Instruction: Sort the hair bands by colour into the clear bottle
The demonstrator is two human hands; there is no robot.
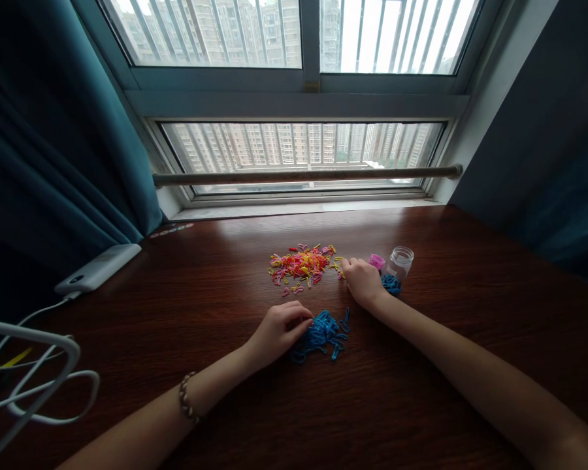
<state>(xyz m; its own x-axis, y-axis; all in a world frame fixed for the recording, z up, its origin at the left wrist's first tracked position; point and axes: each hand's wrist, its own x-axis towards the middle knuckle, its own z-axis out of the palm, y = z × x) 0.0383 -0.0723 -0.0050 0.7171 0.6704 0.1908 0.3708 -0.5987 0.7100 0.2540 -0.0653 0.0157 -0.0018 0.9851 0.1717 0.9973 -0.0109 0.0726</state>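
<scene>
My left hand [281, 329] rests at the left edge of a pile of small blue looped plastic pieces [324, 331]. Its thumb and fingers are closed together there, and whatever lies between the tips is hidden. Farther forward, my right hand [363, 282] has its fingers curled down on the table, with a few yellow and pink pieces right by the tips. I cannot make out what it pinches. Just beyond that wrist, a clear jar [402, 260] stands with blue pieces [391, 283] low down at it. A pink lid [377, 262] sits between hand and jar.
A heap of mixed red, pink and yellow pieces [304, 264] lies left of my right hand. To the far left are a white power bank [98, 269] and looped white cable [53, 336]. A window with a horizontal rail [308, 176] borders the dark wooden tabletop [200, 274].
</scene>
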